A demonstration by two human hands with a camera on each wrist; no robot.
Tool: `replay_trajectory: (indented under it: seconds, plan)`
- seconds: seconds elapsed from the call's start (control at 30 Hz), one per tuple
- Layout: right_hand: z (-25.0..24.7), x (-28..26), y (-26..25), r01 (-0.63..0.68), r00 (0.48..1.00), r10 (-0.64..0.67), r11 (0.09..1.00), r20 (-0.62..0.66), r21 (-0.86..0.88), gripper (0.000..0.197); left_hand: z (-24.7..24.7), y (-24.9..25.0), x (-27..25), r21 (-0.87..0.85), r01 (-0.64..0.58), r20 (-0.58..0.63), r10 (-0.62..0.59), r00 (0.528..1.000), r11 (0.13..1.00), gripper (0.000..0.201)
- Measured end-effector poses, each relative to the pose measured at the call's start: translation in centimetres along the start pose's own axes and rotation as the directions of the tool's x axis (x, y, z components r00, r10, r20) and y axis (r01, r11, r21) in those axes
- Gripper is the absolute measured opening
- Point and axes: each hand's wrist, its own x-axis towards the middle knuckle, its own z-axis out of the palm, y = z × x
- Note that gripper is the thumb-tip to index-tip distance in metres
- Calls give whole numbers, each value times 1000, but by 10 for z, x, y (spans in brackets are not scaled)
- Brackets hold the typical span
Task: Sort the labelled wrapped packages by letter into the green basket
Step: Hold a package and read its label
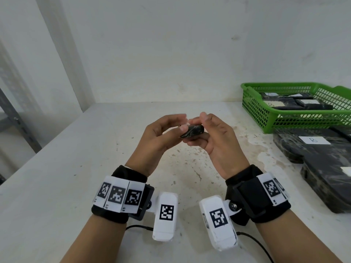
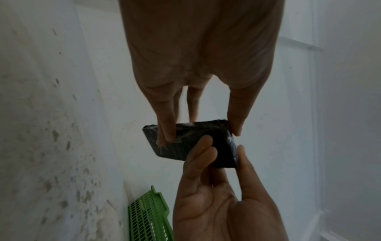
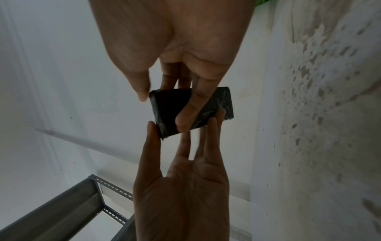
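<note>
Both hands are raised above the pale, speckled surface (image 1: 76, 186), meeting in the middle of the head view around one small black wrapped package (image 1: 191, 131). The left hand (image 1: 157, 137) pinches the package's left end: its thumb sits on one edge and its fingers (image 2: 169, 130) lie along the glossy face, only lightly curled. The right hand (image 1: 214, 141) takes the other end, thumb on one side and fingers (image 3: 191, 107) laid across the flat face, so the package is held off the surface between the two hands. No label shows on the faces turned toward the cameras, so its letter cannot be told

At the far right of the surface, close to the wall, stands the green basket (image 1: 252, 111). Several black wrapped packages lie in it with white labels up; one label reads B (image 1: 271, 104), the others are too small to read. Just in front of the basket, on the surface, lie more black wrapped packages, the nearest to the basket carrying a white label marked B (image 1: 313, 140), with another large one (image 1: 326, 179) in front of it, partly cut off by the frame edge

A grey metal shelf frame (image 3: 82, 203) stands off to the left
</note>
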Motion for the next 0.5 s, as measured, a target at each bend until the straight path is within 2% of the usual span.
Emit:
replay_trajectory:
  seconds: [0.07, 0.1, 0.2, 0.27, 0.33, 0.43, 0.5]
  plan:
    - [-1, -1, -2, -11, 1000, 12, 999, 5, -41, 13, -1, -5, 3, -6, 32, -76, -32, 997, 999, 80]
    - [-2, -1, -3, -21, 1000, 21, 998, 5, -58, 12, -2, -7, 4, -33, 48, -101, -52, 994, 998, 88]
    - [-1, -1, -2, -48, 999, 50, 992, 9, -116, 48, -6, -9, 7, -99, 75, -137, -88, 987, 992, 96]
    - [0, -1, 0, -68, 998, 68, 979, -3, -193, 59, -6, -9, 6, -72, 53, -177, -65, 982, 996, 87]
    - [-1, 1, 2, -110, 993, 94, 956, -70, -270, 63, -6, -9, 7, -77, 2, -167, -15, 986, 997, 74]
    - [-6, 4, 4, -143, 986, 99, 911, -131, -387, 54, -8, -8, 7, -92, -73, -98, 64, 993, 993, 58]
    - [-8, 4, 2, -128, 989, 88, 908, -117, -400, 44, -9, -8, 7, -72, -91, -45, 88, 995, 993, 50]
